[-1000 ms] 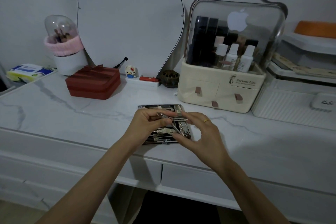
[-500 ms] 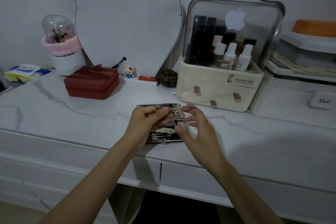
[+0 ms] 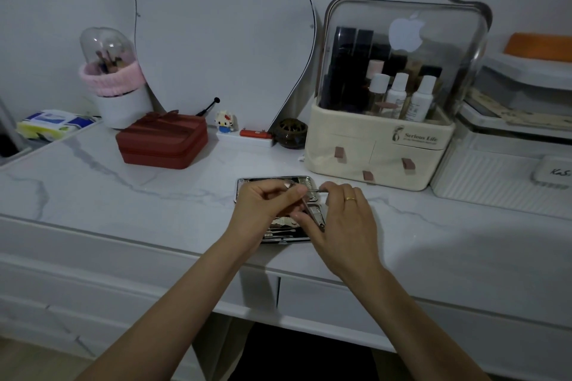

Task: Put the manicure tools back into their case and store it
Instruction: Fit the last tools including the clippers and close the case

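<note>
- At six o'clock on the marble top [image 3: 123, 195]: open manicure case [image 3: 272, 180], left hand [image 3: 263, 207] and right hand [image 3: 340, 213] pinching one thin metal tool [image 3: 311, 213].
- Likely light, stiff, slippery; best pinched mid-shaft, clear of sharp tips.

Both hands, left [image 3: 266, 207] and right [image 3: 343, 219], fingers curled, close together.

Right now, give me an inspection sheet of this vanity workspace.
Surface: white marble-look vanity top, drawers beneath.
Job's things: open manicure case near the front edge, tools inside; one thin metal tool held over it.
Clutter: red zip case, brush holder, cosmetics organiser, cat figurine, tissue pack.
Hands: left hand and right hand both pinch the tool.
Cables: nothing seen.
Surroundings: mirror, white storage boxes.
</note>
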